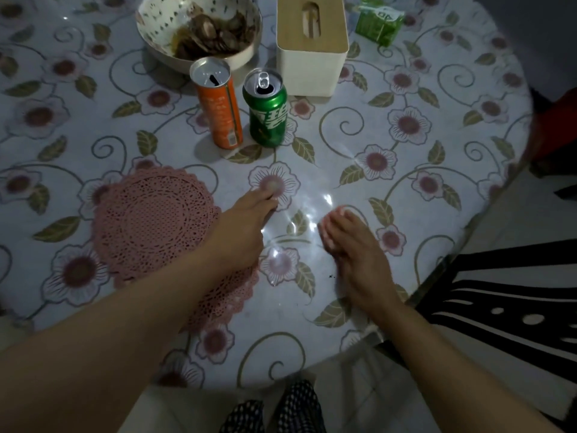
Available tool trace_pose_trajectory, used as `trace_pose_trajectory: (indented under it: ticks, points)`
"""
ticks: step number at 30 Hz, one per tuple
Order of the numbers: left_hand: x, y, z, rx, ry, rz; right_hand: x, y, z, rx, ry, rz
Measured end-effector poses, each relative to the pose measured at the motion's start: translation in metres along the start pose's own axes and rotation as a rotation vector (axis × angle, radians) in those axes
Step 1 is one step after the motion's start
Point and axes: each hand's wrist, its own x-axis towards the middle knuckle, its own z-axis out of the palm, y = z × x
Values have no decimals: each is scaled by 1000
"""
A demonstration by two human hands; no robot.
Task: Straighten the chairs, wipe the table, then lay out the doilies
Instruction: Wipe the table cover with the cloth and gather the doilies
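A pink lace doily (153, 223) lies flat on the round table (406, 195), which is covered by a floral cloth under clear plastic. A second pink doily (231, 292) peeks out beneath my left forearm, overlapping the first one's near edge. My left hand (246, 220) reaches over the doilies, its fingertips touching the tablecloth just right of them, and it holds nothing. My right hand (352, 242) hovers low over the table to the right with fingers loosely curled and blurred, also holding nothing. A black chair (499, 310) stands at the table's right edge.
Beyond the doilies stand an orange can (220, 110) and a green can (268, 114), both opened. Behind them are a bowl (199, 29) with food scraps, a white tissue box (312, 45) and a green packet (379, 25). My patterned trousers show below the near edge.
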Motion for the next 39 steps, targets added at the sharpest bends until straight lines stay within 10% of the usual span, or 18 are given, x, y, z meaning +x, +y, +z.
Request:
trace_pose_trajectory:
  ticks: [8, 16, 22, 27, 39]
  points:
    - [-7, 16, 5, 20, 62, -18, -87, -33, 34, -202, -333, -419]
    - [-9, 13, 8, -7, 62, -8, -29, -1, 17, -243, -2, -26]
    - [-18, 10, 3, 74, 64, 9, -82, -21, 28, -195, -344, -558]
    - [-10, 3, 3, 29, 155, 52, -20, 19, 5, -182, 5, -40]
    - [-18, 6, 5, 32, 137, 19, -52, -25, 38, -66, -81, -121]
